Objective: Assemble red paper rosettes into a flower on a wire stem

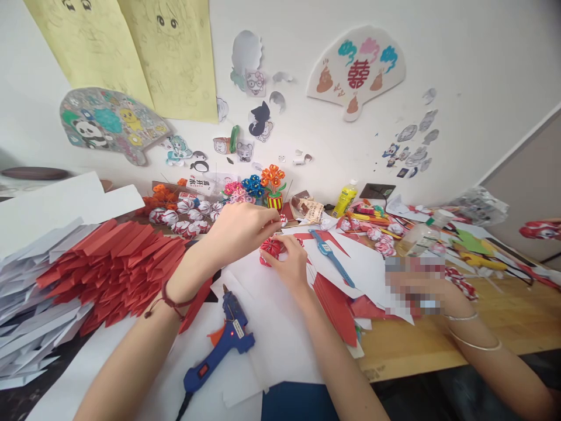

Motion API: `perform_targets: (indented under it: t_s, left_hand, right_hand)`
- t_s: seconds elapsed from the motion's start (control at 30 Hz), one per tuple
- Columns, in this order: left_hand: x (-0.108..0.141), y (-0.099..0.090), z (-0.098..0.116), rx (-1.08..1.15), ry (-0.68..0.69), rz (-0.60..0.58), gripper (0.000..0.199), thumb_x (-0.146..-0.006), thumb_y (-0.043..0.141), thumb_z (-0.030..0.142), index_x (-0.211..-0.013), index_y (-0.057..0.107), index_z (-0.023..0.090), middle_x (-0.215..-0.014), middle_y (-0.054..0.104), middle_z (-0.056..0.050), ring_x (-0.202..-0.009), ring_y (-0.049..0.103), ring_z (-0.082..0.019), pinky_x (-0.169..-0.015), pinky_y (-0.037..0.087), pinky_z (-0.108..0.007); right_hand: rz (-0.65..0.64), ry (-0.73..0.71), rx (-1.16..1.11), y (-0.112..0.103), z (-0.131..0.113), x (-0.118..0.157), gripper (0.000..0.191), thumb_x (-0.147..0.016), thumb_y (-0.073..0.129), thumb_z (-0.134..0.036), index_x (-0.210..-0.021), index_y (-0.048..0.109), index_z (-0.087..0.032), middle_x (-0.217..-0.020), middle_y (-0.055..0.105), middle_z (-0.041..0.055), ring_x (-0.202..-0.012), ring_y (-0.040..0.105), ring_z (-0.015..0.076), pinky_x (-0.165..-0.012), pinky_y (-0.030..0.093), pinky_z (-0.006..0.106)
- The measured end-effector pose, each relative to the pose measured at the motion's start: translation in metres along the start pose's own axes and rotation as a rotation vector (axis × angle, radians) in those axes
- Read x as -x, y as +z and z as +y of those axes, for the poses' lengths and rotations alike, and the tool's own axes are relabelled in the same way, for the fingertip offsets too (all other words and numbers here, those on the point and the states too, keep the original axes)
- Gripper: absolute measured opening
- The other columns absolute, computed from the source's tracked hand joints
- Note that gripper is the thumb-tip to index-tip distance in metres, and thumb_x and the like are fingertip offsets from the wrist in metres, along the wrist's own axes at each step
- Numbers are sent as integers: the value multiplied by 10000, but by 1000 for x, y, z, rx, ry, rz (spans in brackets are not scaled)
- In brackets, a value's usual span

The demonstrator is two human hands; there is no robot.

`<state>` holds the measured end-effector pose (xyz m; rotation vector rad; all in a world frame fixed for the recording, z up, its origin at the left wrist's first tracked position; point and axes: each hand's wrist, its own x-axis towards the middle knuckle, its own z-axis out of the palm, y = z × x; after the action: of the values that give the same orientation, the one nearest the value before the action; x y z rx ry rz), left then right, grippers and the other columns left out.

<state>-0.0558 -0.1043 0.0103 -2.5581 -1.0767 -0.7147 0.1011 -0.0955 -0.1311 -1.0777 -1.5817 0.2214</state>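
My left hand (243, 229) reaches in over the white paper, its fingers pinched together. Right by those fingertips is a small red-and-white piece (283, 220); I cannot tell whether they grip it. Below them, my right hand (291, 260) is closed around a red pleated paper ball (269, 250) with pale lines, thumb and forefinger against its side. Nearer to me lies a blue glue gun (223, 345) with an orange trigger, resting on white sheets (280, 345), its nozzle pointing away. A blue watch (332, 257) lies on paper to the right of my right hand.
Folded red paper strips (114, 263) and white paper strips (35, 292) are piled at left. Red-and-white paper balls (188, 216) and a potted orange flower (274, 181) stand behind. A yellow bottle (345, 199) is near the wall. Another person's blurred hand (414, 286) is at right.
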Motion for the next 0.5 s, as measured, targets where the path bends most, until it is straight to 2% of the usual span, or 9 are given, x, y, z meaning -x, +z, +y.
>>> perform_targets:
  t_s: [0.5]
  left_hand:
    - [-1,0,0,5,7,6,278,-968,473,344,-864,692,208,-727,710,-8,-625,618,-159,-527,250,-261]
  right_hand:
    - [-3,-5,35,-1,-2,0,277,-786,760,-361,-1005,658,-225,-981,671,39,-907,630,219,-818,502,354]
